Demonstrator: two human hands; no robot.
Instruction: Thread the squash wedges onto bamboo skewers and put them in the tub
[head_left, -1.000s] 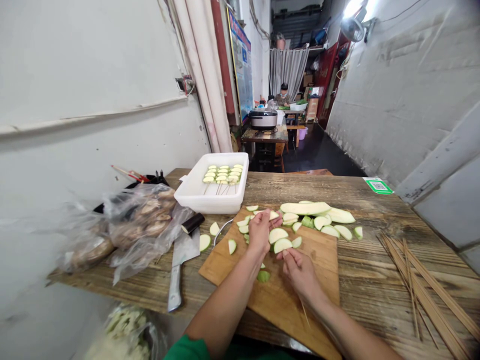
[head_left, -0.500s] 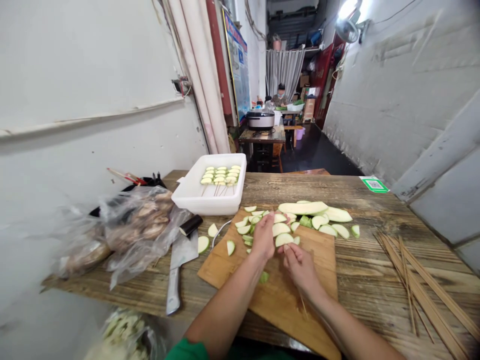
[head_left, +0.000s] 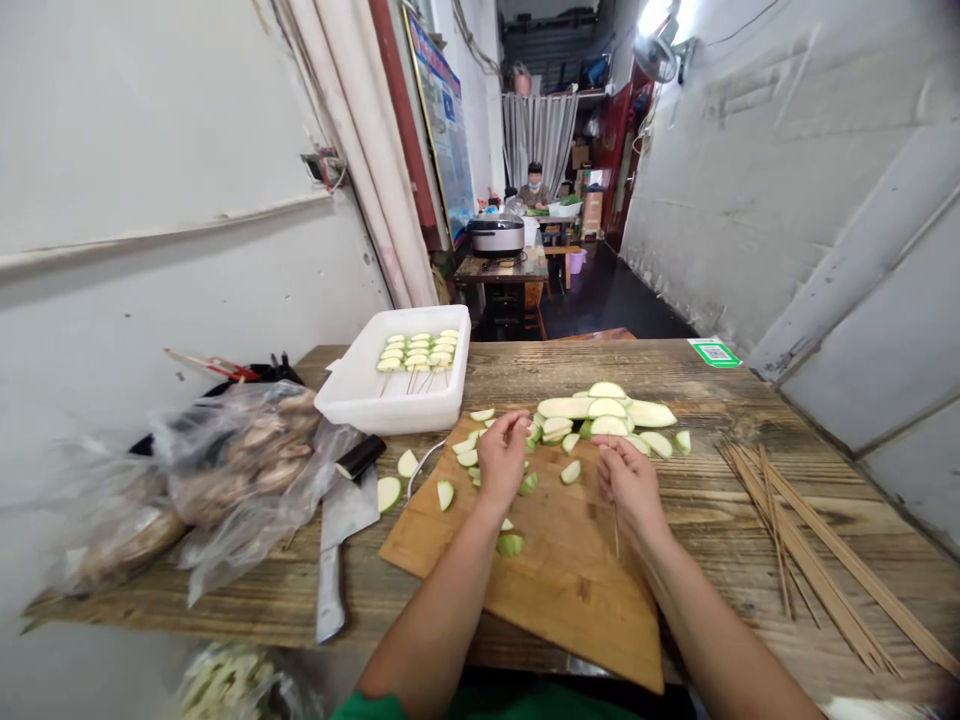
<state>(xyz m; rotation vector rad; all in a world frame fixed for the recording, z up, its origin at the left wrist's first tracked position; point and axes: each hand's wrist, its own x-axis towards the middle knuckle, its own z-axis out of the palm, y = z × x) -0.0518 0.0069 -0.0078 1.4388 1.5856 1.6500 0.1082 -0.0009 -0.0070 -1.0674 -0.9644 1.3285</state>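
the right hand is pinching a skewer above the board, fingers closed around it. the left hand is curling over the slices at the board's far edge; whether it is gripping one is unclear.

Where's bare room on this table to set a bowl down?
Free: bare tabletop between the cutting board and the bamboo skewers, and the strip beyond the vegetable slices toward the green sticker. The board's near half is bare too. Crowded: left of the board, with cleaver, bags, white tray.
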